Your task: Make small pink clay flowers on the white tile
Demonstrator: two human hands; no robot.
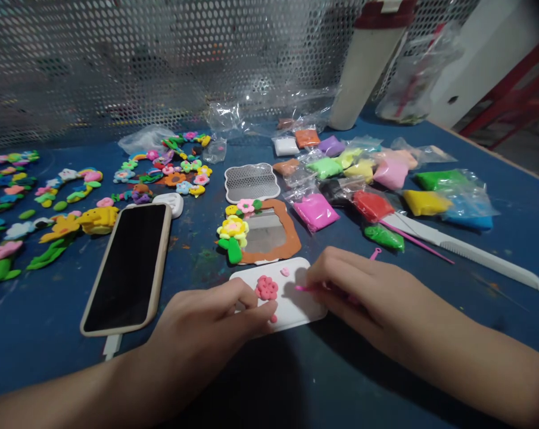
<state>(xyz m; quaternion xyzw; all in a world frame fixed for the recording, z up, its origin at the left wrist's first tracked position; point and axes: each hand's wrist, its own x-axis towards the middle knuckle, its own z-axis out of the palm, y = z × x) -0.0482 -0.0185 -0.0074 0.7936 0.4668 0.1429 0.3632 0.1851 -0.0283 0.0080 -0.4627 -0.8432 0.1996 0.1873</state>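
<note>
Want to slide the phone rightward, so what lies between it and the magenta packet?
In the head view, the brown-bordered panel with its clay flowers lies between the phone and the magenta packet. Blue tabletop shows between phone and panel.

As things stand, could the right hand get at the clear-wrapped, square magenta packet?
Probably yes: the magenta packet lies just beyond the right hand, with blue tabletop between them, though that hand already holds a thin pink tool.
</note>
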